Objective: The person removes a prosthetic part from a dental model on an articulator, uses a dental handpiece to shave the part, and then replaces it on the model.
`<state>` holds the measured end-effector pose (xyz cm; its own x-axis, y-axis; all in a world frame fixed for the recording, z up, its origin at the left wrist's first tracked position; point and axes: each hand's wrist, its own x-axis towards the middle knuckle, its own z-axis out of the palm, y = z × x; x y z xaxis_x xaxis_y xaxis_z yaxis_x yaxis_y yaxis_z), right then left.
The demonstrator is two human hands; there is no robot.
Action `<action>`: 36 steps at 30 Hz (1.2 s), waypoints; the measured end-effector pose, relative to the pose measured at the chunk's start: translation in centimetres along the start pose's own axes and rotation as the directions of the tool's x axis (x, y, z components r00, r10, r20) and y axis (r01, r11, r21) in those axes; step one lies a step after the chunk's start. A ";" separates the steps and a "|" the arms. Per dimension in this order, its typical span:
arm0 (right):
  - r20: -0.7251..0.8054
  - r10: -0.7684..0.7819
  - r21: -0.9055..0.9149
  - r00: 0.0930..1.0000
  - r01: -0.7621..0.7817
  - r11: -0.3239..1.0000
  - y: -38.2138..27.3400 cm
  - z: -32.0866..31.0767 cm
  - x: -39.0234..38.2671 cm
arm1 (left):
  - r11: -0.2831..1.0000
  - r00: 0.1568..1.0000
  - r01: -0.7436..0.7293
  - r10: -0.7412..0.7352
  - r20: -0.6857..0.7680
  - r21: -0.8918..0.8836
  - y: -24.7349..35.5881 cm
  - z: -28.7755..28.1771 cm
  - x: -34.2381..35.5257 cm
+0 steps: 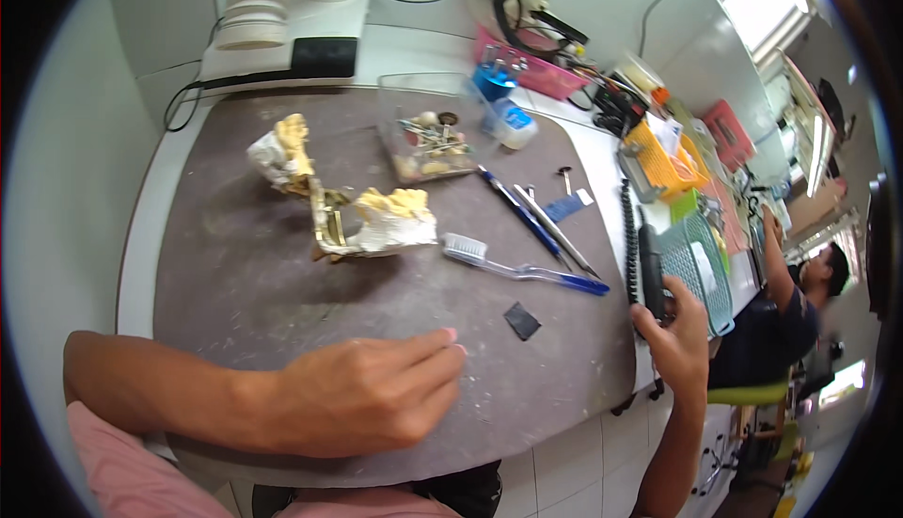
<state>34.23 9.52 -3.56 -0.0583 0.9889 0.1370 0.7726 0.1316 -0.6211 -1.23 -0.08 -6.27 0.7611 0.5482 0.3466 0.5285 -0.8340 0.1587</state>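
My left hand [381, 391] rests low over the grey-brown work mat [235, 302], its fingers curled together; nothing shows at the fingertips, and the palm side is hidden. At the mat's right edge, my right hand [679, 334] is closed around the lower part of a black handpiece [649, 259] with a coiled cord [627, 236]. Beyond my left hand stands a brass-coloured dental articulator [326, 222], opened wide. It carries two white-and-yellow plaster casts, one [395, 226] toward the right and the other [277, 153] raised at the far left.
A toothbrush [522, 271], a blue pen [522, 212], a slim silver tool [560, 236] and a dark square piece [521, 320] lie on the mat. Behind them stands a clear box [435, 151] of small burs. Baskets, including a teal one [701, 269], line the right. Another person [776, 316] sits farther right.
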 end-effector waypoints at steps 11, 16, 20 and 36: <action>0.015 -0.136 -0.353 0.991 0.133 0.926 -1.1 1.5 2.1 | 0.973 0.975 0.221 -0.220 0.009 -0.067 -0.3 -0.8 1.0; -0.016 -0.214 -0.427 0.977 0.187 0.885 -1.4 2.7 2.2 | 0.975 0.975 0.220 -0.220 0.000 -0.023 -0.3 -0.6 0.6; -0.200 -0.394 -0.455 0.897 0.271 0.848 -2.6 2.7 1.7 | 0.985 0.984 0.175 -0.174 -0.044 0.003 0.0 -0.6 0.5; 0.429 -0.327 -0.009 0.842 0.365 0.931 -17.1 12.3 3.0 | 0.980 0.864 -0.084 -0.019 -0.503 -0.183 0.6 -3.2 0.8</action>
<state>13.07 11.04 -1.99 -0.5726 0.8197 -0.0128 0.7034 0.4833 -0.5213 -1.51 -0.31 -2.99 0.4582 0.4585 0.7614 0.3847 -0.8746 0.2951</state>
